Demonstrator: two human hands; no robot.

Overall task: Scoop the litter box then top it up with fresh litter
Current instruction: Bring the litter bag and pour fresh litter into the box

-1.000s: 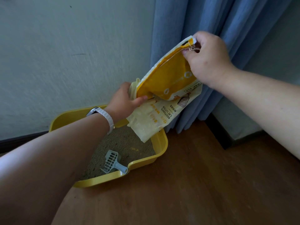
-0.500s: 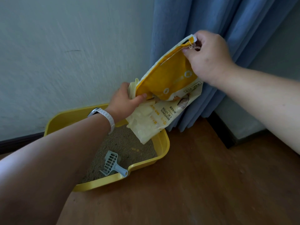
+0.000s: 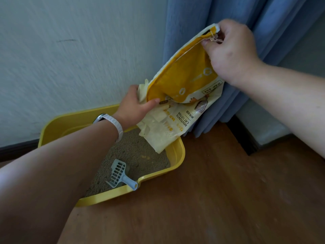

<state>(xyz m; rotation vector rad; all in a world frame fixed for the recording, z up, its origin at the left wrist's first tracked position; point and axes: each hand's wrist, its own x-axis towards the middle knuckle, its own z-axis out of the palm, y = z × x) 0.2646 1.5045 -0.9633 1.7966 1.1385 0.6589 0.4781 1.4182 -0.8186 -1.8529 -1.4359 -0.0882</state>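
Observation:
A yellow and cream litter bag (image 3: 184, 85) hangs upside down over the far right corner of the yellow litter box (image 3: 177, 155). My right hand (image 3: 232, 55) pinches the bag's upper corner, high by the curtain. My left hand (image 3: 137, 106) grips the bag's left side lower down, thumb across its front. The bag's crumpled lower end points into the box. Brown-grey litter (image 3: 133, 148) covers the box floor. A pale blue slotted scoop (image 3: 119, 173) lies on the litter, its handle resting against the near rim.
The box sits on a wooden floor (image 3: 219, 199) against a white wall (image 3: 70, 59) with a dark skirting board. A blue curtain (image 3: 193, 18) hangs right behind the bag. A grey ledge (image 3: 263, 127) stands at the right.
The bag and both hands have stayed almost still; my left hand sits slightly lower on the bag. The view has shifted a little.

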